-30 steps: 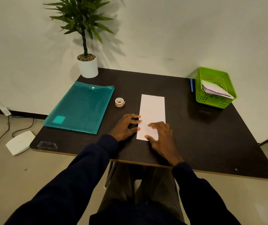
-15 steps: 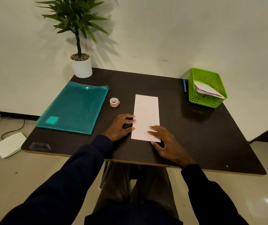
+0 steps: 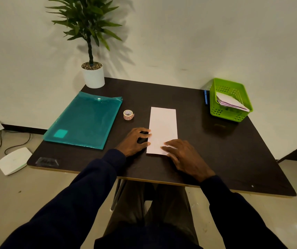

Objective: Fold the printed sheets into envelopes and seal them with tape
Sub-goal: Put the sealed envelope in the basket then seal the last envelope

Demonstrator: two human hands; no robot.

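Your left hand [image 3: 135,141] sets fingertips against the sheet's [image 3: 163,126] left edge and your right hand [image 3: 185,157] lies flat on its near corner, neither gripping, apparently pinning it mid-worktop [image 3: 216,150] for creasing, tape [image 3: 128,115] just beside.

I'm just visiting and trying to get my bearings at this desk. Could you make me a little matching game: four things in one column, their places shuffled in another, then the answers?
Things
1. tape roll
2. blue pen
3. folded sheet
4. potted plant

Places
A. at the far left corner of the table
B. near end under the right hand
C. between the teal folder and the folded sheet
D. just left of the green basket

Pairs: 1-C, 2-D, 3-B, 4-A
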